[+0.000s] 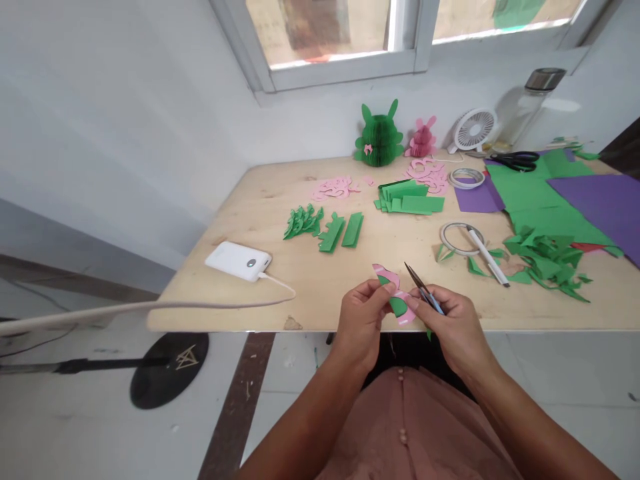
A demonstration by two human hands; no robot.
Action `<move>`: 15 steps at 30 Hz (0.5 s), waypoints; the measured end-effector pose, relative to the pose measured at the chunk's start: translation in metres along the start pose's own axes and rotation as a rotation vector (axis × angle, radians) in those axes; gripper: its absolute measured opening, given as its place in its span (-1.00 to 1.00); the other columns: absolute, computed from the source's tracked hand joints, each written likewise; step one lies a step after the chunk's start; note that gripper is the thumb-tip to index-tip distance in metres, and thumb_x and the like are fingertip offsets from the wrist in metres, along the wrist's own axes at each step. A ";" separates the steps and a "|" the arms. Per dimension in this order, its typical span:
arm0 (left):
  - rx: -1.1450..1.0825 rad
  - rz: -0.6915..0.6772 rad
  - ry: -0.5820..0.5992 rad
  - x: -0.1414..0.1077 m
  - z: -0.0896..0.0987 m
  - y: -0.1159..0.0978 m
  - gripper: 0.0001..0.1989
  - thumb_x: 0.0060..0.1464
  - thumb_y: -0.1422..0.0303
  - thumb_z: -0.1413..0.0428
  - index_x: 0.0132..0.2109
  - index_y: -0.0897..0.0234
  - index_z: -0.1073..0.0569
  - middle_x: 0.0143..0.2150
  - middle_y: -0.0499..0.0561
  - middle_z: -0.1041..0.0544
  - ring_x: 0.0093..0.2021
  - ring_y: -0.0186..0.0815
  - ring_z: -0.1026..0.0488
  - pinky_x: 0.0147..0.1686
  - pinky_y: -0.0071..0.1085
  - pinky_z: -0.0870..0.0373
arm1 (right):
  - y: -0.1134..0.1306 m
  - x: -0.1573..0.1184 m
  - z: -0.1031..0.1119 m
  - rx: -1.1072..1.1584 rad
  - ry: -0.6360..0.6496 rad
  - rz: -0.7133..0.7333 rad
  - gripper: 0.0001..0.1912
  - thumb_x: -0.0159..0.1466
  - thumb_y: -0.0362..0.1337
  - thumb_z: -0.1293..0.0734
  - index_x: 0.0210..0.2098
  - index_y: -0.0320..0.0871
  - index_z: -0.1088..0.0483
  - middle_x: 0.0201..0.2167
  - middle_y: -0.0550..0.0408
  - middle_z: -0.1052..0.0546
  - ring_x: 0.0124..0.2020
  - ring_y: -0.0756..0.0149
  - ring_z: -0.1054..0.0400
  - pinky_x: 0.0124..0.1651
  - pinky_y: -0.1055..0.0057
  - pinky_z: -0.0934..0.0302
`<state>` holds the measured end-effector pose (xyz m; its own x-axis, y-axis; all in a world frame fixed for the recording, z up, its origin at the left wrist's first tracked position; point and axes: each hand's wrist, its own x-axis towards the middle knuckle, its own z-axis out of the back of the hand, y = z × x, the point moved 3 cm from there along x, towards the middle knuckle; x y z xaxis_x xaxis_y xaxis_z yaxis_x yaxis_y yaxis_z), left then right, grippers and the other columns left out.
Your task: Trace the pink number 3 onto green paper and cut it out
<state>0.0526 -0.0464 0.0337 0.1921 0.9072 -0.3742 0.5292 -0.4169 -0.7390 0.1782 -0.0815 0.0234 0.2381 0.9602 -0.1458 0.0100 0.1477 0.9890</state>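
Between both hands, just above the table's front edge, is a pink paper cutout (406,317) lying against a piece of green paper (398,306). My left hand (364,313) pinches these papers from the left, thumb on top. My right hand (453,317) holds a pair of scissors (424,289), the blades pointing up and to the left, while its thumb and fingertips also touch the pink paper. Part of the scissors' handle is hidden in the palm. Beyond my hands lie folded green strips (353,230) and a pile of cut green shapes (304,221).
Green scraps (545,263), a white pen (487,257) and tape rolls (466,178) lie to the right. Black scissors (515,161) rest farther back near purple sheets (600,207). A power bank (239,261) with a cable sits left. Paper figures (380,140) and a small fan (475,130) stand along the wall.
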 end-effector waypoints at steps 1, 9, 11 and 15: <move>-0.017 0.003 0.004 -0.001 0.000 0.001 -0.75 -0.29 0.37 -0.35 -0.54 0.34 -0.42 -0.53 -0.12 -0.42 -0.48 -0.50 -0.32 -0.38 -0.55 -0.30 | 0.000 -0.001 0.000 0.009 0.000 0.008 -0.73 0.09 -0.06 -0.47 -0.43 -0.15 -0.51 -0.50 0.13 -0.46 -0.41 0.32 -0.28 -0.34 0.40 -0.16; -0.065 0.037 0.038 -0.012 -0.006 0.002 -0.77 -0.28 0.36 -0.36 -0.49 0.35 -0.47 -0.47 -0.09 -0.46 -0.44 -0.48 -0.37 -0.37 -0.55 -0.31 | -0.007 -0.013 0.008 0.162 -0.029 0.028 -0.56 0.24 0.11 -0.29 -0.46 -0.15 -0.39 -0.70 0.29 -0.05 -0.63 0.45 0.11 -0.56 0.43 0.21; -0.057 0.055 0.059 -0.013 -0.006 0.003 -0.77 -0.27 0.35 -0.36 -0.47 0.35 -0.48 -0.46 -0.07 -0.48 -0.43 -0.45 -0.39 -0.36 -0.52 -0.33 | -0.011 -0.014 0.008 0.161 -0.028 -0.001 -0.54 0.21 0.11 -0.32 -0.57 -0.13 -0.27 -0.69 0.29 -0.04 -0.63 0.46 0.14 -0.56 0.43 0.24; -0.036 0.050 0.088 -0.014 -0.006 0.004 -0.78 -0.27 0.34 -0.35 -0.49 0.34 -0.47 -0.48 -0.07 -0.47 -0.44 -0.43 -0.39 -0.35 -0.49 -0.34 | -0.014 -0.015 0.010 0.136 -0.034 -0.016 -0.49 0.18 0.15 -0.33 -0.60 -0.11 -0.17 -0.69 0.29 -0.03 -0.63 0.47 0.16 -0.57 0.43 0.28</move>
<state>0.0569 -0.0603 0.0389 0.2902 0.8873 -0.3585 0.5464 -0.4612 -0.6991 0.1842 -0.1007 0.0118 0.2694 0.9492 -0.1629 0.1451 0.1272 0.9812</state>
